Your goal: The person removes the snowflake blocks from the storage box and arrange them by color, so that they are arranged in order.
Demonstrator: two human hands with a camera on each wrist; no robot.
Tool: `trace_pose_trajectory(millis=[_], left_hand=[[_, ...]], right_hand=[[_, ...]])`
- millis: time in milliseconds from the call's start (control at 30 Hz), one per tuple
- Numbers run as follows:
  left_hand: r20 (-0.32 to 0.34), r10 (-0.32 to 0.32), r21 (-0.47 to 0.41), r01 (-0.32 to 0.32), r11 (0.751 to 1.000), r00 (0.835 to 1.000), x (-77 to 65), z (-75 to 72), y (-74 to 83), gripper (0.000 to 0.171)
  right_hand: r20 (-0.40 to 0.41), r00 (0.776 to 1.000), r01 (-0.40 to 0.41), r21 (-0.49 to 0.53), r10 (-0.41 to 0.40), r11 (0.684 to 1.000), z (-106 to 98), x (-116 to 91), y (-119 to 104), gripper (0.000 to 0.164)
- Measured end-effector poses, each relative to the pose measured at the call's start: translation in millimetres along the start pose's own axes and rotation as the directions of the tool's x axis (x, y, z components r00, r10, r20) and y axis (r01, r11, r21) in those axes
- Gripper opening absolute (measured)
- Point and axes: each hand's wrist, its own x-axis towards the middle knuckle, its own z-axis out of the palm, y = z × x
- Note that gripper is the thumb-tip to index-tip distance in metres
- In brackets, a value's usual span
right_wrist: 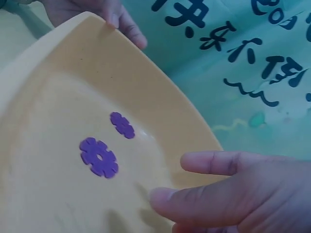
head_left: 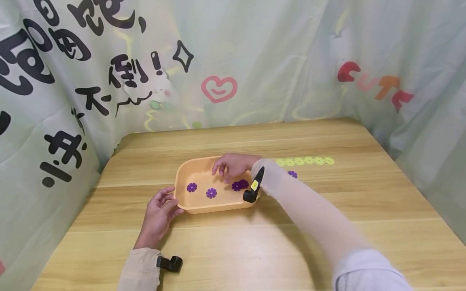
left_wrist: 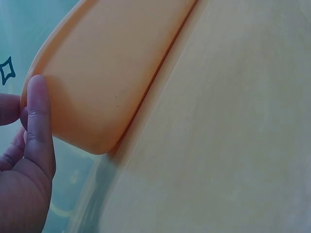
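Note:
My left hand (head_left: 160, 214) pinches the left end of an orange plastic basin (head_left: 218, 209), thumb on one side of the rim and fingers on the other. Above the basin's inside hovers my right hand (head_left: 234, 165), fingers loosely bent; nothing shows between thumb and fingers in the right wrist view. Several purple flower-shaped plastic discs lie on the basin floor: one disc (head_left: 191, 187) at the left, another disc (head_left: 211, 193) near the middle, and two overlapping discs (head_left: 239, 185) below the right hand. The right wrist view shows one notched purple disc (right_wrist: 99, 158) up close.
A row of yellow flower discs (head_left: 308, 161) lies on the wooden table (head_left: 233, 250) right of the basin, partly behind my right wrist. One purple disc (head_left: 292, 174) rests just in front of that row, beside my sleeve. A printed curtain (head_left: 269, 60) encloses the table's back and sides.

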Motion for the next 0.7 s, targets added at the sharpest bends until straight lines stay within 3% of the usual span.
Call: trace_pose_trajectory(millis=[300, 700], left_hand=[[0.003, -0.003, -0.002, 0.003, 1.000, 1.000, -0.3, 0.9, 1.2, 0.045], [-0.005, 0.002, -0.017, -0.002, 1.000, 1.000, 1.3, -0.8, -1.3, 0.043]], right_hand=[[0.104, 0.993, -0.059, 0.023, 0.056, 0.998, 10, 21, -1, 0.048], [0.152, 0.982, -0.120, 0.031, 0.114, 0.992, 17, 32, -9, 0.043]])
